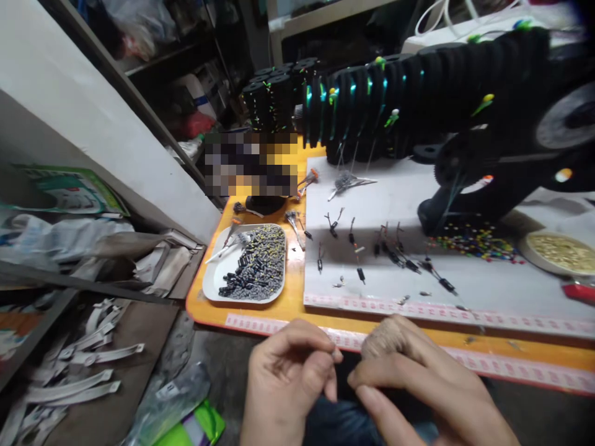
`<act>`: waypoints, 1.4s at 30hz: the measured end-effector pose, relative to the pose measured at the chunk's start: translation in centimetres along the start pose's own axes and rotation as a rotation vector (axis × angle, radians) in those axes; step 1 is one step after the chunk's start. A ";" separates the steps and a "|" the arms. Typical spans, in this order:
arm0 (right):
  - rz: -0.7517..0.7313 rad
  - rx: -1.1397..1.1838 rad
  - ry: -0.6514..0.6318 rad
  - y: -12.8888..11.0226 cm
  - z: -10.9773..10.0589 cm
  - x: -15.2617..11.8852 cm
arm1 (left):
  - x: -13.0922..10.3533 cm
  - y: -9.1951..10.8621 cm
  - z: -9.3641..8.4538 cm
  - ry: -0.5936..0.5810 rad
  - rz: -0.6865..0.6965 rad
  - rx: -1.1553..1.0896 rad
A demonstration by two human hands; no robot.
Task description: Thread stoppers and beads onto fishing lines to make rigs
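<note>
My left hand (292, 368) is in front of the table's near edge, thumb and forefinger pinched together. Whatever lies between those fingertips is too small to make out. Just to the right, my right hand (413, 378) also has thumb and forefinger closed, with their tips near my left fingertips. A tan, rough-textured covering (383, 337) shows on or against one of its fingers; I cannot tell what it is. Beyond the hands, small black cylindrical pieces with wire-like ends (360, 274) lie scattered on a white board (325, 291).
A white tray (207, 291) of small grey, black and yellow pieces stands on the orange table (198, 300). Pink measuring tape (353, 339) runs along its front edge. Behind are black spools (372, 102) of line, colored beads (483, 241) and a bowl (530, 254) of yellowish bits.
</note>
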State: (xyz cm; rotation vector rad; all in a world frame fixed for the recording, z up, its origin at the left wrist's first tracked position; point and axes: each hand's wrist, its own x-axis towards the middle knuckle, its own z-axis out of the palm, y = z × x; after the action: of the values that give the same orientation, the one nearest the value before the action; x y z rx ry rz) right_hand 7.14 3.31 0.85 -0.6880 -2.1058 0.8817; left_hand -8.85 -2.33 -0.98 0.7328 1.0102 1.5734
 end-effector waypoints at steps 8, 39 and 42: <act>0.129 0.135 -0.015 -0.8 -0.3 -0.5 | -1.1 -0.9 2.9 0.224 -0.358 -0.366; 0.188 0.236 -0.086 -1.0 -0.9 -1.1 | -1.7 -0.4 3.0 0.168 -0.351 -0.347; 0.186 0.226 -0.093 -1.0 -1.0 -0.9 | -1.6 -0.4 3.0 0.165 -0.351 -0.331</act>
State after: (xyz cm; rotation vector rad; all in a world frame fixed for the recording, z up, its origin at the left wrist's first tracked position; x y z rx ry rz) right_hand 8.26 2.40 1.70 -0.7435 -2.0040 1.2544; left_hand -5.71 -3.22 0.05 0.1867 0.9078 1.4564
